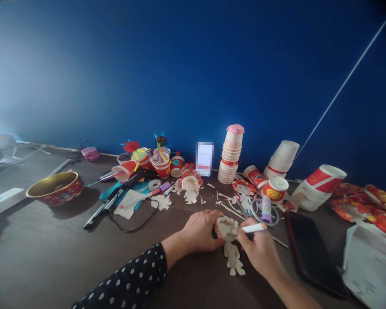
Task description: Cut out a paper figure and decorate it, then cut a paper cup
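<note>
The figure, a pale cutout with a ruffled head, is front and centre on the desk, between the hands. The left hand's fingers grip the head from nine o'clock; the right hand's fingers are closed around a pen at two, its inner end at the head. The step looks like marking or pressing inside the head; the next move calls for a firm left hold and a light touch, as the thin rim could bend.

From the figure, a second cutout lies towards eleven, the cup stack stands at twelve, the glue stick near two, the phone at three and the bowl near ten.

The pen's tip and any marks are hard to make out. The right forearm runs off the bottom edge, and a patch at eleven is pixelated.
</note>
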{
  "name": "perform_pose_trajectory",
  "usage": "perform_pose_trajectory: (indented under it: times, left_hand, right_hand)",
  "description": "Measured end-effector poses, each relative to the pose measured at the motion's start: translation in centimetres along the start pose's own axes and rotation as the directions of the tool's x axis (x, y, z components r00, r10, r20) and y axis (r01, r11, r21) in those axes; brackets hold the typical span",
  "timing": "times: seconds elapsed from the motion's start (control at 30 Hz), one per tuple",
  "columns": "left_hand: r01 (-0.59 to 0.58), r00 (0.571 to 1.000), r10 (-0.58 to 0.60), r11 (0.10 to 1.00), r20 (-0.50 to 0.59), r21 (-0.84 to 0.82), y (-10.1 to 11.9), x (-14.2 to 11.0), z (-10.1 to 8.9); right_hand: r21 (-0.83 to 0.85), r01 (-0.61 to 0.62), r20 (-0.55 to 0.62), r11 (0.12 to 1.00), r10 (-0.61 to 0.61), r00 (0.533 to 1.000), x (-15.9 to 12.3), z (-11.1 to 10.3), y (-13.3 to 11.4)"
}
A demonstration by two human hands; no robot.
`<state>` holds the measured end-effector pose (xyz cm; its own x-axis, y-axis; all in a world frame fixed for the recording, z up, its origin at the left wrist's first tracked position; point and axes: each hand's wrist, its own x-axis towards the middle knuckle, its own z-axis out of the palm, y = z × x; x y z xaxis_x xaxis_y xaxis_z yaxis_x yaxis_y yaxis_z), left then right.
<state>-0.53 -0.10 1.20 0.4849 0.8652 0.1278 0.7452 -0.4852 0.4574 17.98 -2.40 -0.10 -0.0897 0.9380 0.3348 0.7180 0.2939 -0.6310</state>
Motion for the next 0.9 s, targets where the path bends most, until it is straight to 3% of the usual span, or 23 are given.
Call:
perform_pose_trajectory:
  times: [0.6,0.9]
  left_hand:
    - [0.000,1.000,0.000,1.000,-0.011,0.014,0.09,-0.04,-0.10]
    - [0.014,1.000,-0.014,1.000,-0.004,0.008,0.16,-0.01,-0.13]
  right_hand:
    - [0.061,-0.054,0.001,0.997,0.054,0.999,-0.17,0.14,0.35]
    - [0.359,-0.151,-0.031,0.921,0.173,0.984,-0.02,-0.12,-0.15]
